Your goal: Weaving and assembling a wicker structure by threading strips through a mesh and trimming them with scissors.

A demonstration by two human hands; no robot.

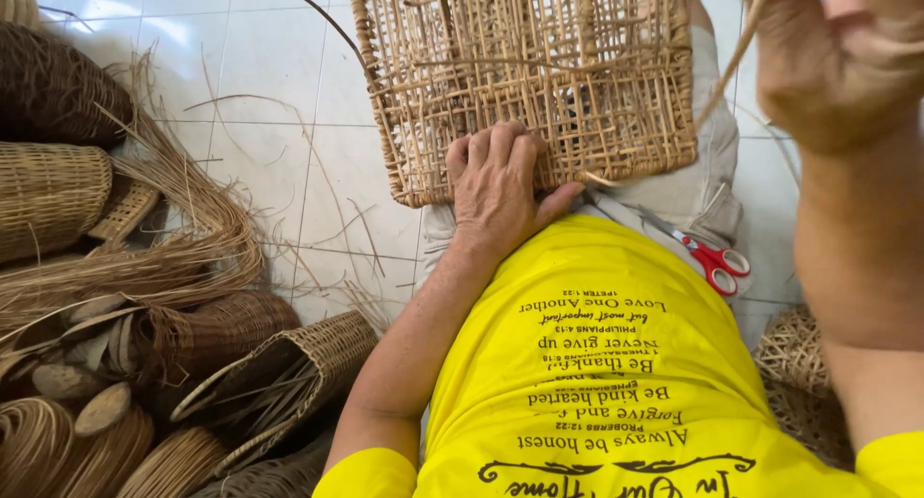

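Fingers of the left hand (498,185) are pressed flat and nearly closed over the lower edge of a woven rattan panel (539,75), which is held at centre top of the frame, across the person's lap. The right hand (828,60), at upper right, is curled closed around a thin rattan strand (733,60) that is drawn down toward the panel's lower right corner. Red-handled scissors (707,257) are laid just below the panel, on the lap. Finished baskets (48,195) and loose strips are heaped on the tiled floor (269,65) at left.
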